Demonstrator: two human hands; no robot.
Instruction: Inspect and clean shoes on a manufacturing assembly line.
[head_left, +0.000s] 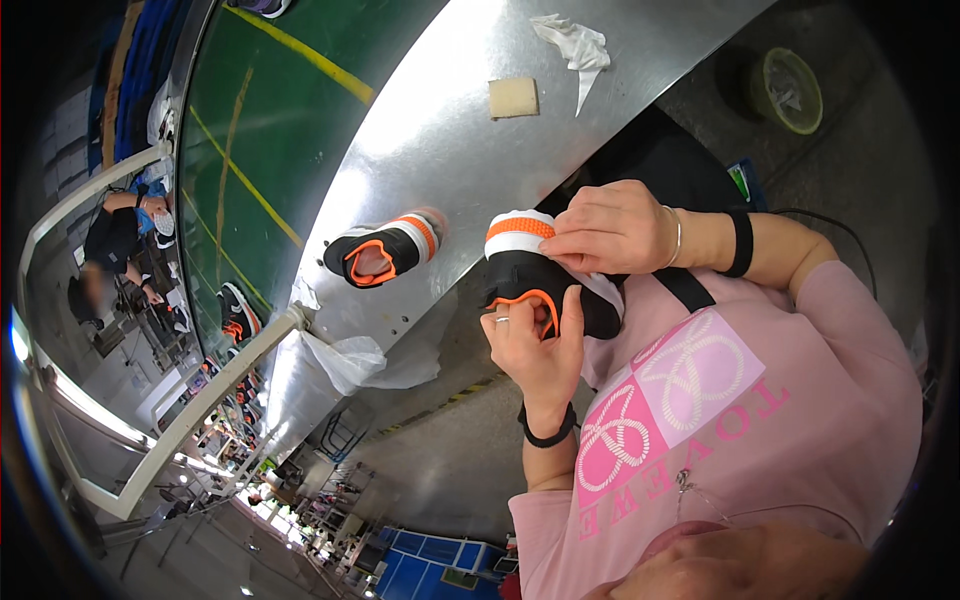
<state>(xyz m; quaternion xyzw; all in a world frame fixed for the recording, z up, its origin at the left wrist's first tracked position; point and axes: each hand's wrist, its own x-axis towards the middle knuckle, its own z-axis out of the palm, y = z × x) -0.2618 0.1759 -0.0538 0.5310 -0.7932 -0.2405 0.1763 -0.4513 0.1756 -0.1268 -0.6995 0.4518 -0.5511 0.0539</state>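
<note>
Left hand pinches the orange-lined collar of a black shoe, fingers tucked inside, thumb outside! Right hand bunches its fingers together, pinching the white-and-orange sole. The shoe hangs beside the metal table, where a matching shoe lies near the edge.

Black shoe trimmed orange (sole white, orange-banded), green belt striped yellow, pink shirt
</note>
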